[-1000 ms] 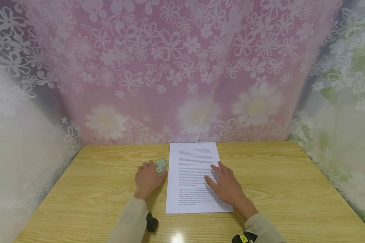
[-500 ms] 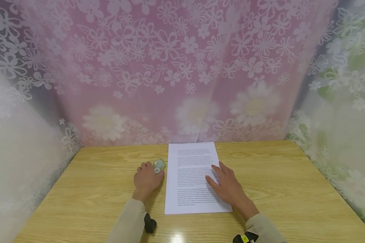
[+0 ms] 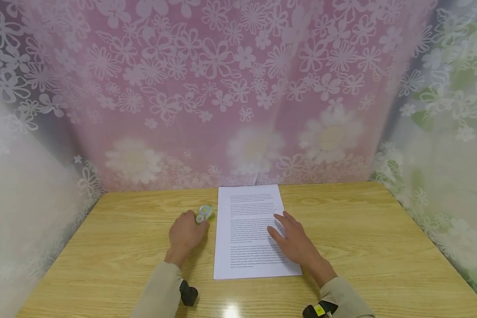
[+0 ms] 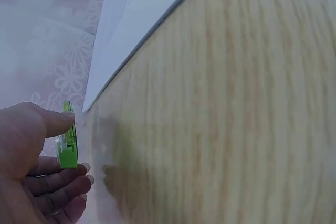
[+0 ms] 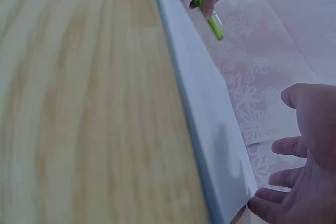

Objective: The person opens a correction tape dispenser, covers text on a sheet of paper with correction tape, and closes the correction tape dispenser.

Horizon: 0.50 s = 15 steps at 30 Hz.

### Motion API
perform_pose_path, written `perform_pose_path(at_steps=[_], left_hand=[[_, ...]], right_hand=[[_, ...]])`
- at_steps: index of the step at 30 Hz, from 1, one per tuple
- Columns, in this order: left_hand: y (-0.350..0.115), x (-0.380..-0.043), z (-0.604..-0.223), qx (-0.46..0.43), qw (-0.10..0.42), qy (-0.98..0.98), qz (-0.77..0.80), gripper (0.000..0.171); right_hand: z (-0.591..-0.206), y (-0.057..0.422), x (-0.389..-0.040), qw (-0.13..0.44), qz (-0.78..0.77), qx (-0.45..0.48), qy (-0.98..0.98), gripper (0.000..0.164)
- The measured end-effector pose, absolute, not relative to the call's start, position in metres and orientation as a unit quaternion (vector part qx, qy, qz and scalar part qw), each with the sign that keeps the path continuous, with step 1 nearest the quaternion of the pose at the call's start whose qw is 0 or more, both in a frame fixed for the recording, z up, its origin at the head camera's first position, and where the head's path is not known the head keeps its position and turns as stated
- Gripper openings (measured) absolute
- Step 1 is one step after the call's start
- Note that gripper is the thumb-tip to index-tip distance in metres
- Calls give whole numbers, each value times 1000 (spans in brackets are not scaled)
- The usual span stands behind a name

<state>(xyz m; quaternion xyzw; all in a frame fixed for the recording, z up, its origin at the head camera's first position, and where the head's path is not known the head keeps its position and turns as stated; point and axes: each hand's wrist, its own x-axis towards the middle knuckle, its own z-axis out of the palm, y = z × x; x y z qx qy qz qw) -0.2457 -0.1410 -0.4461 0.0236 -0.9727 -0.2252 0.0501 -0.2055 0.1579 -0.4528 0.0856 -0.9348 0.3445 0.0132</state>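
Note:
My left hand pinches a small green correction tape between thumb and fingers, just left of a stack of printed paper. In the left wrist view the correction tape stands edge-on above the table, its green casing under the thumb. The right hand is spread over the right side of the stack, holding nothing. From the right wrist, that hand's fingers appear parted and slightly bent by the paper's edge.
The wooden table carries the stack near its middle, reaching almost to the back edge. A pink floral curtain hangs behind, with pale curtains at both sides. Each wrist wears a black camera.
My left hand has closed around the correction tape and drawn it up and slightly left, tilting it. The right hand stays nearly still over the paper.

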Motion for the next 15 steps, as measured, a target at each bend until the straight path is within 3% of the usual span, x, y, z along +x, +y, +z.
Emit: perform_pose_path(at_steps=[15], left_hand=[[-126, -237, -434, -66, 153, -961, -221, 50]], right_hand=[[-436, 150, -205, 50, 408, 70, -909, 56]])
